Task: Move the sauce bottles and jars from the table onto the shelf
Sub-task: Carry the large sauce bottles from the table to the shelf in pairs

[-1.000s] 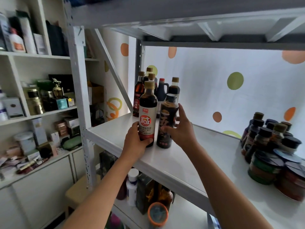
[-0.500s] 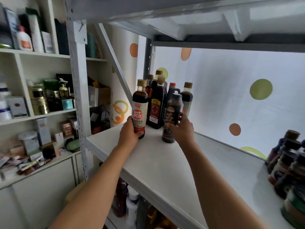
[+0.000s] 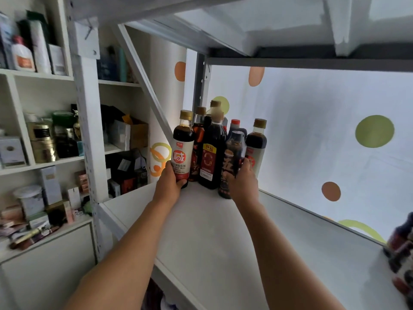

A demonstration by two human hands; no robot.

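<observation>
At far left, cluttered white cupboard shelves point(image 3: 42, 163) crowded with boxes and tins. Beside them, on the white shelf point(image 3: 201, 238), left hand point(image 3: 168, 186) wrapped around the base of a white-labelled sauce bottle point(image 3: 182, 151), fingers closed on it, bottle upright and seemingly resting on the board. Just right, a cluster of dark bottles point(image 3: 211, 153) standing in the back corner. Next, right hand point(image 3: 242, 182) gripping a dark-labelled bottle point(image 3: 232, 164), upright, touching the cluster, fingers curled around its side. Far right, more small bottles point(image 3: 401, 247) at the frame edge, blurred.
</observation>
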